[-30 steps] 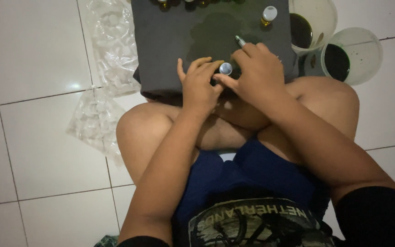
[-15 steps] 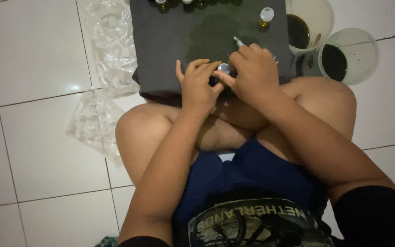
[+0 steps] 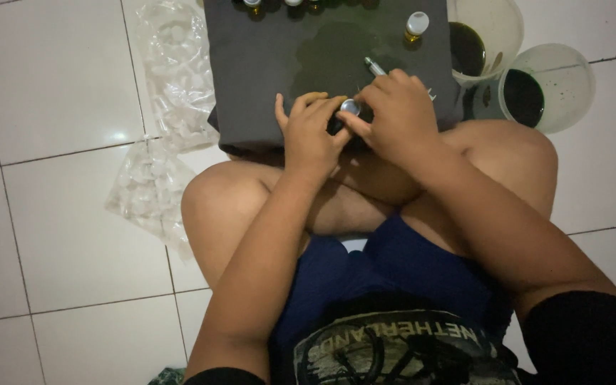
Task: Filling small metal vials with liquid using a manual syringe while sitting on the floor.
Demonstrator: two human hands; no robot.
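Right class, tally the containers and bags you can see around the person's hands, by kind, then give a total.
Small capped bottles: 5 (one held, one standing alone, three cut off at the top edge)
Clear tubs of dark liquid: 2
Clear plastic bags: 2
Total: 9

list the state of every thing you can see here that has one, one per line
small bottle: held in the left hand, mostly hidden
silver cap: on the bottle top, pinched by the right hand
metal tool: sticking out above the right hand
capped bottle: upright on the board, cap on
dark board: wet patch in the middle
two plastic tubs: open, dark liquid inside
plastic bags: lying on the floor, filled with small white pieces
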